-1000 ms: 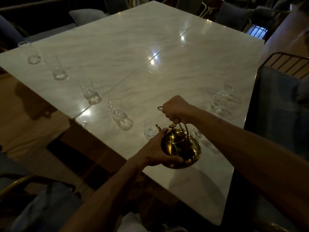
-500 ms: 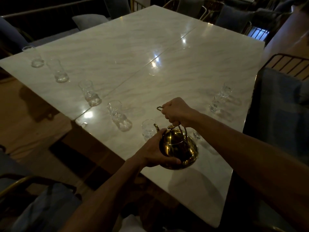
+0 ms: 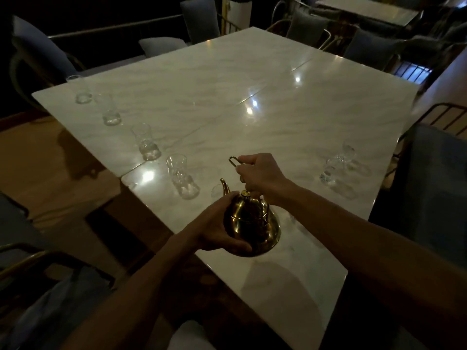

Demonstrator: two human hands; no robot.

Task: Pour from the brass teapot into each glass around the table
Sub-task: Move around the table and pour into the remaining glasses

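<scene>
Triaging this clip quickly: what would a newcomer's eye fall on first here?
The shiny brass teapot stands out, held above the near edge of the marble table: the right hand grips it from above, the left hand cups its body. Clear glasses line the left edge, with a few more near the right edge.
</scene>
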